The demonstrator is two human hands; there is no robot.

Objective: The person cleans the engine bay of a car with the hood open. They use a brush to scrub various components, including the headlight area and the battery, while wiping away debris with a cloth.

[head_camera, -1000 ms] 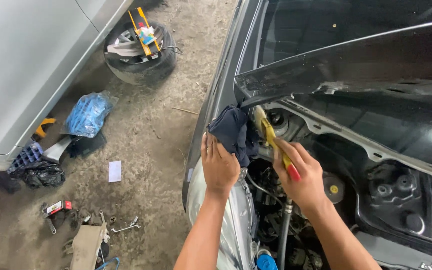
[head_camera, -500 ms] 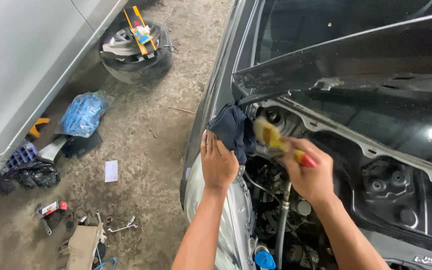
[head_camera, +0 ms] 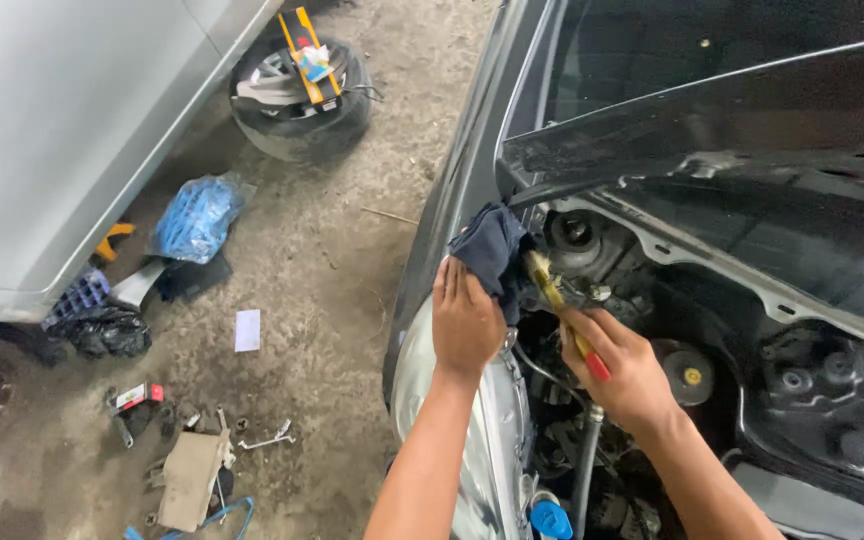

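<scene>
The right hand (head_camera: 624,368) stays clamped on a yellow brush (head_camera: 556,300) with a red handle end, but its bristles have swung from 1 o'clock of the dark blue cloth (head_camera: 490,252) to just beside it, near the strut mount (head_camera: 572,235). The left hand (head_camera: 464,318) still lies flat, fingers together, on the cloth at the fender edge.
</scene>
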